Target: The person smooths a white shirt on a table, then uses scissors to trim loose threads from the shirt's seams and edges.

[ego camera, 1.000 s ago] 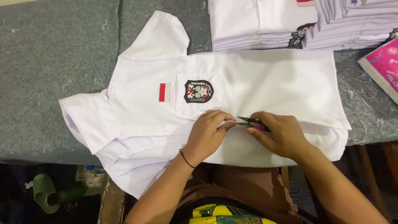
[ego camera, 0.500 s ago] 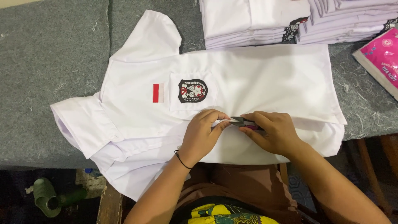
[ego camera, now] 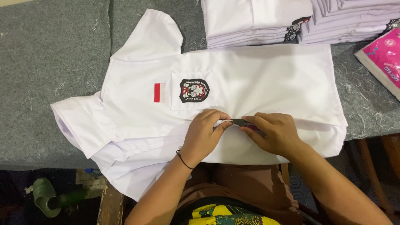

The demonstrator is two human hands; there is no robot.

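Left hand (ego camera: pixel 205 134) pinches white shirt (ego camera: pixel 258 79) edge.

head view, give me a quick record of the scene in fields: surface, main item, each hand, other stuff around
surface: grey felt-covered table
main item: white short-sleeved shirt lying flat, with a red and white patch and a dark crest badge on its pocket
left hand: left hand pinches the shirt's front edge, a thin black band on the wrist
right hand: right hand holds a small dark tool, its tip towards the left fingers; kind of tool unclear
behind: stacks of folded white shirts
far right: pink packet
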